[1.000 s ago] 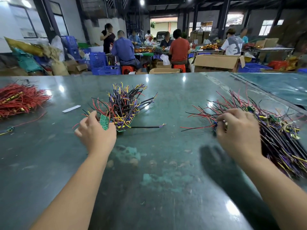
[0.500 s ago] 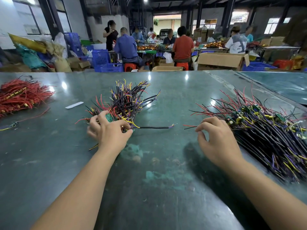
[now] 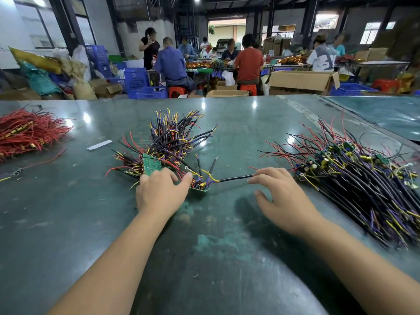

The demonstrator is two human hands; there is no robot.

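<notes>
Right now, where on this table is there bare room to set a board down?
Widest bare table: near left, between the red wire pile, the middle pile and the left hand. Also bare: the far strip behind the middle pile. Crowded: between the left hand and right hand, crossed by a black wire, and at the right pile.

Under both hands, the dark green table top looks glossy but scuffed; plastic-coated black cable looks smooth.
</notes>
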